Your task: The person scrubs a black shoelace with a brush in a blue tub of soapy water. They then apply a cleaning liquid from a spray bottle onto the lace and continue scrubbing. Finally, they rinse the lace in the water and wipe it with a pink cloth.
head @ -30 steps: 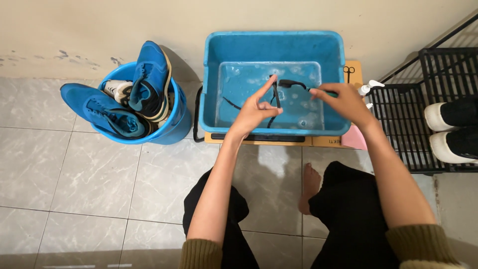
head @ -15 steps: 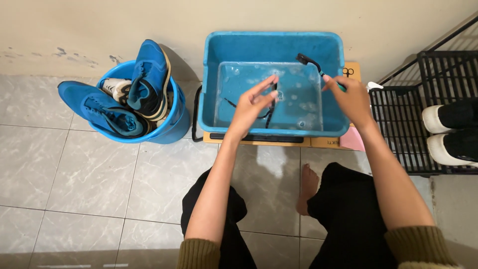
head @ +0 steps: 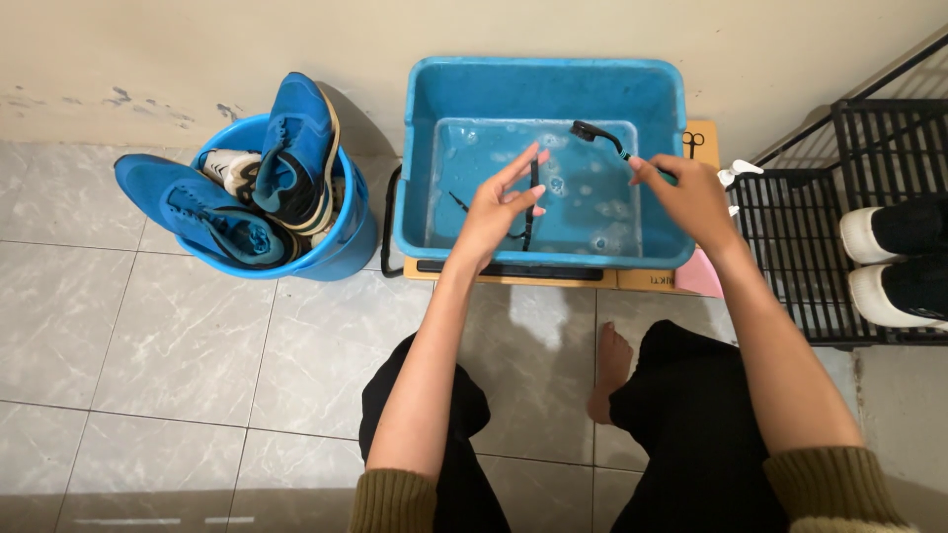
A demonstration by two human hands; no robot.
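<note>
Left hand pinches a thin black shoelace dangling over the soapy water in the blue rectangular plastic tub; right hand grips a dark-bristled scrubbing brush. Risk: the wet lace could slip from that light pinch into the suds.

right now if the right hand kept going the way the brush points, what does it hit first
The right hand points the brush up and left across the tub. Going on, it would likely meet the tub's far wall first, above the soapy water; depth is hard to judge. The lace in the left hand lies off that line.
</note>
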